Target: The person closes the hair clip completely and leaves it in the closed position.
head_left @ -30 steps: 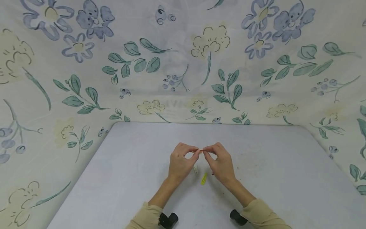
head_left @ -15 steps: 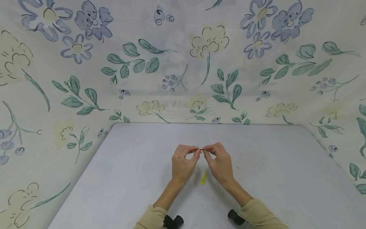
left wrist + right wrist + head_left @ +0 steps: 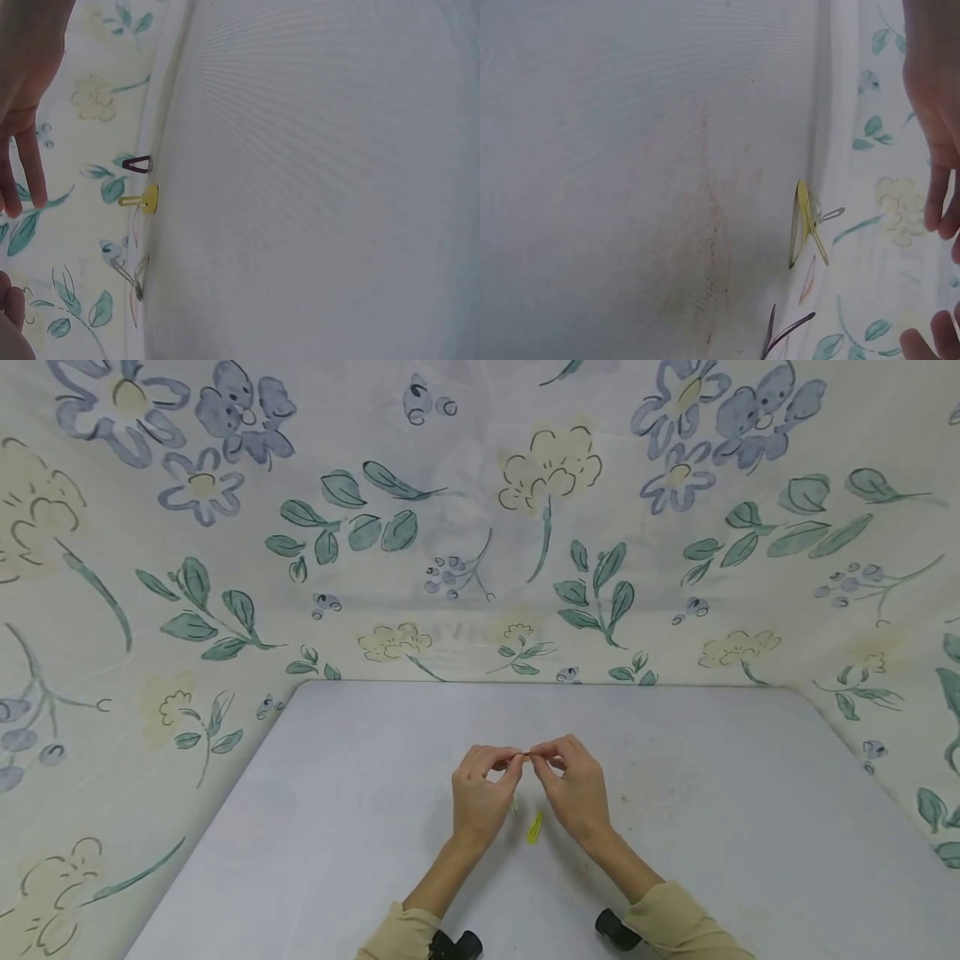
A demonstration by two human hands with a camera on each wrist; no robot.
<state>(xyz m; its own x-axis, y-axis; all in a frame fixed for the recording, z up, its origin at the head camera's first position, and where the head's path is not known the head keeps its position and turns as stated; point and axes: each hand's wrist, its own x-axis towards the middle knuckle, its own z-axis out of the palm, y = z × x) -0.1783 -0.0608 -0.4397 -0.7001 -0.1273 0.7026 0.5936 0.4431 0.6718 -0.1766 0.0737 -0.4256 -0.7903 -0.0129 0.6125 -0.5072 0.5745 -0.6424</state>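
Observation:
In the head view my left hand [image 3: 482, 793] and right hand [image 3: 576, 789] meet over the table, thumb and fingertips of each pinching a thin orange-brown piece [image 3: 527, 755] from opposite ends. The fingers cover most of it, and I cannot tell its kind. Below the hands lie a yellow snap hair clip [image 3: 535, 828] and, partly behind my left hand, a pale snap hair clip [image 3: 514, 807]. Both wrist views also catch a dark purple snap hair clip [image 3: 137, 164] [image 3: 784, 334], which my right hand hides in the head view. A thin orange outline [image 3: 808, 281] shows near the clips.
The white table [image 3: 337, 793] spreads around the hands, with small brownish specks [image 3: 624, 799] to their right. Behind and beside it hangs a flowered cloth [image 3: 450, 527]. Black wrist devices [image 3: 618, 929] sit at the cuffs.
My left forearm has shifted slightly right and the left hand has lowered a little. Both hands keep pinching the thin piece, its visible part shorter and less dark. The clips have not moved.

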